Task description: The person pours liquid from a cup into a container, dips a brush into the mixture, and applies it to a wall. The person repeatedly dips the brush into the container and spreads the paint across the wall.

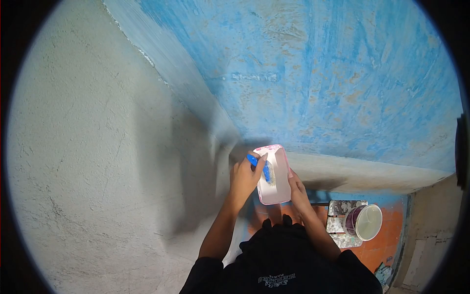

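My left hand [243,177] is closed around the blue handle of a paintbrush [267,172]. The bristles point down inside a white plastic container [286,169] with a pink-stained rim, against its pale inner side. At the container's right side, my right hand [298,190] grips it from the edge, the fingers partly hidden behind it. The container is held up in front of my chest, close to the corner where the walls meet.
A blue, patchily painted wall [313,83] rises ahead, and a rough grey-white wall [88,147] stands at left. At lower right, a bucket [368,223] rests on a paint-spattered stool [338,224] above the orange floor [391,223]. Crumpled material [383,272] lies nearby.
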